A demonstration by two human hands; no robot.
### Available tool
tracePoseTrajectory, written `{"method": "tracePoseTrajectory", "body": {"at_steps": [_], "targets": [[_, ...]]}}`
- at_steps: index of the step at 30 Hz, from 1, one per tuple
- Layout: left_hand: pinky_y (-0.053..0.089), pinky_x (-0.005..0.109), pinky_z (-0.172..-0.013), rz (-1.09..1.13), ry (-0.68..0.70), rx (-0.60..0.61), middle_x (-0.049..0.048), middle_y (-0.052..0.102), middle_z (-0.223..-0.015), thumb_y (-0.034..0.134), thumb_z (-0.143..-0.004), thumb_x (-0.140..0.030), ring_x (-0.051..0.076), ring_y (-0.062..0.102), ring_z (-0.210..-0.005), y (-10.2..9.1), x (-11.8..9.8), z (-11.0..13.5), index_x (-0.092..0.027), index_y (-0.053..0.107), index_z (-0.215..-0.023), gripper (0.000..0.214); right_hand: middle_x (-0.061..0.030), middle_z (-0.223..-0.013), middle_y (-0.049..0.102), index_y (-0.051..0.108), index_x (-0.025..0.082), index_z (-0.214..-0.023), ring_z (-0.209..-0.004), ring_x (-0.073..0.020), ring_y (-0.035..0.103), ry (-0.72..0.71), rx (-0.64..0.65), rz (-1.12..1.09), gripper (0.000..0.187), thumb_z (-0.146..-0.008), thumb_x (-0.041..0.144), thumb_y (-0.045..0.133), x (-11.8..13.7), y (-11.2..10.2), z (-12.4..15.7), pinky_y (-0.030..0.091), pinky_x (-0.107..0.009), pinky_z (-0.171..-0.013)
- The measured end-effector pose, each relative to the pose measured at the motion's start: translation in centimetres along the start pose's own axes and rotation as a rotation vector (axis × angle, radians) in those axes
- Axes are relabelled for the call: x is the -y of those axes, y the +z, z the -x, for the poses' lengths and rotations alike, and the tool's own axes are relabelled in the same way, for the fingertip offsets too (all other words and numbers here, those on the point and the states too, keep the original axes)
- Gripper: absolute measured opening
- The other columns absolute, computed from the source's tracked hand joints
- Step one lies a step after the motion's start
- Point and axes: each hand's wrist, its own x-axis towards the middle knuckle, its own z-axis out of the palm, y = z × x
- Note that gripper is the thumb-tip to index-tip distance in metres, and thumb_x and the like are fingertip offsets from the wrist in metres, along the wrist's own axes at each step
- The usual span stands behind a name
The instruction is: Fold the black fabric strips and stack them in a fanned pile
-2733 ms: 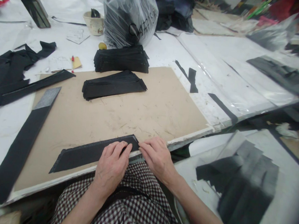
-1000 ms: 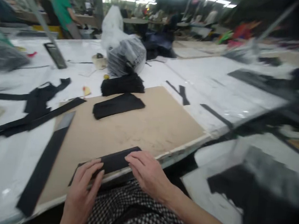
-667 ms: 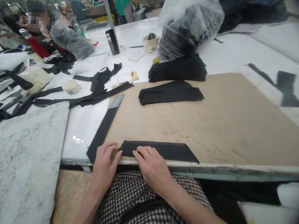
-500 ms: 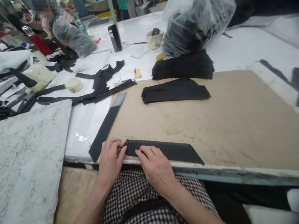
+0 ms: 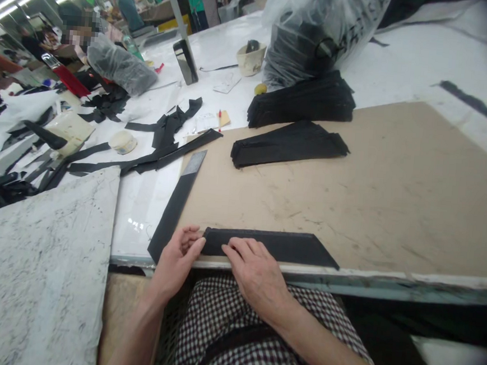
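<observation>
A black fabric strip [image 5: 283,247] with a slanted right end lies along the table's front edge. My left hand [image 5: 180,256] is at its left end, fingers curled and the thumb against the end fold. On the strip's left part rests my right hand [image 5: 257,273], its fingers bent and close together, pressing the fabric. Some fingertips are hidden under the hands. Left of the strip lies a second black strip [image 5: 174,208], set at a slant, with a grey patch at its upper end.
Beyond the brown board [image 5: 378,187] are two stacks of black pieces, a nearer stack [image 5: 288,146] and a farther stack [image 5: 303,100]. Behind them stand a plastic bag [image 5: 318,36], a cup [image 5: 251,59] and a phone [image 5: 185,62]. Black scraps [image 5: 167,134] lie left. Co-workers are in the background.
My left hand has turned slightly, its fingers more curled and lifted off the table beside the strip's end. My right hand stays on the strip. The view has shifted a little.
</observation>
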Motion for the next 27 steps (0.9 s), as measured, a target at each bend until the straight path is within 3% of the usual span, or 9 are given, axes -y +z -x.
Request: {"method": "tracePoseTrajectory", "body": {"at_steps": [3, 6, 16, 22, 27], "targets": [[0.054, 0.028, -0.072, 0.058, -0.039, 0.010, 0.0057, 0.071, -0.103, 0.062, -0.090, -0.045, 0.014, 0.066, -0.080, -0.5, 0.1, 0.0, -0.020, 0.051, -0.127, 0.046, -0.0113, -0.120, 0.062, 0.061, 0.017, -0.125, -0.101, -0.0253, 0.052, 0.000, 0.026, 0.010, 0.033, -0.093, 0.012, 0.055, 0.0, -0.1, 0.0, 0.045, -0.040, -0.085], [0.055, 0.030, -0.079, -0.041, 0.027, -0.051, 0.0059, 0.070, -0.105, 0.068, -0.086, -0.041, 0.015, 0.067, -0.087, -0.2, 0.6, 0.2, -0.019, 0.054, -0.125, 0.046, -0.0113, -0.123, 0.061, 0.055, 0.016, -0.135, -0.102, -0.0262, 0.051, -0.015, 0.053, 0.035, 0.043, -0.092, 0.010, 0.054, 0.0, -0.4, -0.1, 0.044, -0.041, -0.085], [0.053, 0.033, -0.086, -0.574, 0.457, -0.237, 0.0066, 0.069, -0.106, 0.057, -0.096, -0.022, 0.018, 0.063, -0.095, 2.0, 2.1, 1.2, -0.020, 0.059, -0.123, 0.027, -0.0116, -0.123, 0.059, 0.052, 0.017, -0.140, -0.100, -0.0272, 0.049, -0.011, 0.113, 0.098, 0.050, -0.090, 0.010, 0.055, 0.4, -0.7, -0.6, 0.042, -0.043, -0.082], [0.050, 0.037, -0.099, -0.858, 0.706, -0.279, 0.0094, 0.070, -0.117, 0.058, -0.093, -0.011, 0.022, 0.062, -0.107, 2.4, 3.1, 1.9, -0.017, 0.055, -0.135, 0.042, -0.0107, -0.125, 0.058, 0.051, 0.018, -0.140, -0.102, -0.0263, 0.048, 0.006, 0.133, 0.123, 0.049, -0.092, 0.012, 0.054, 0.5, -0.7, -0.6, 0.040, -0.042, -0.084], [0.049, 0.041, -0.097, -0.929, 0.777, -0.260, 0.0095, 0.071, -0.119, 0.057, -0.092, -0.008, 0.025, 0.063, -0.109, 2.5, 3.7, 2.2, -0.018, 0.050, -0.142, 0.051, -0.0101, -0.115, 0.060, 0.050, 0.019, -0.141, -0.096, -0.0253, 0.049, 0.004, 0.162, 0.166, 0.047, -0.094, 0.016, 0.054, 0.8, -1.4, -1.6, 0.038, -0.042, -0.079]]}}
